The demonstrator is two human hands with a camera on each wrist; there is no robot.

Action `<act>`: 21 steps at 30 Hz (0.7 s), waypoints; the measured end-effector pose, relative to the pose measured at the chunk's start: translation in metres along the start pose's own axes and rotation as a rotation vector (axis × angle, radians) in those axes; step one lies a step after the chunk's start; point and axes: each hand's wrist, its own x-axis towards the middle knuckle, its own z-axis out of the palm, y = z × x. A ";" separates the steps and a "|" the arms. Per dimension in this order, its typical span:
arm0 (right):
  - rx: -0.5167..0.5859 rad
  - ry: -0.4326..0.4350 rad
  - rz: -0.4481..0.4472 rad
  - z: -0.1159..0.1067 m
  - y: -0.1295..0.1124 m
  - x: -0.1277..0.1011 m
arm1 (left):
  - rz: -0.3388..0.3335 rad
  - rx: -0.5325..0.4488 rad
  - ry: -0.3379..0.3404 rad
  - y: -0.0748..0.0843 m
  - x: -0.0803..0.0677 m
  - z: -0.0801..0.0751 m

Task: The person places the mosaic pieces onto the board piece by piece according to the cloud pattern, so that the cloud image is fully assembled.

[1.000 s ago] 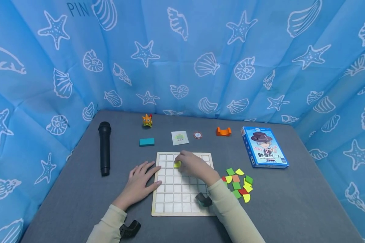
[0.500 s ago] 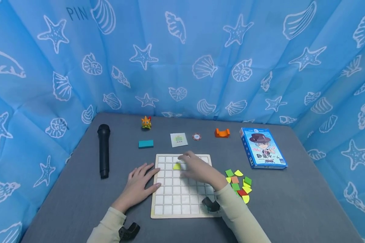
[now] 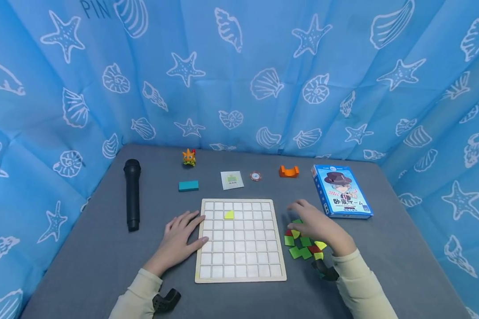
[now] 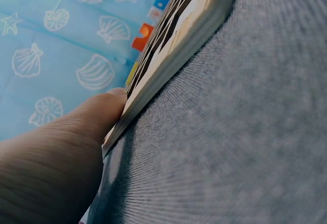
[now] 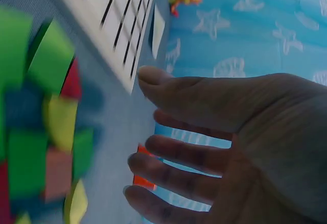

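Behind grid board (image 3: 241, 241): card (image 3: 232, 180), chip (image 3: 255, 176).

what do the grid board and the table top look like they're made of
Grid board: probably light wood or plywood, matte; the left wrist view shows a pale, layered-looking edge. Table top: grey woven fabric, with fine ribbed weave visible close up.

One tile (image 3: 229, 215) lay on the board (image 3: 240, 272); the tile pile (image 3: 303, 247) sat right of it, seemingly just apart.
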 end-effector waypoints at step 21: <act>0.004 -0.027 0.068 0.014 0.039 -0.027 | -0.021 -0.018 -0.054 0.002 0.000 -0.005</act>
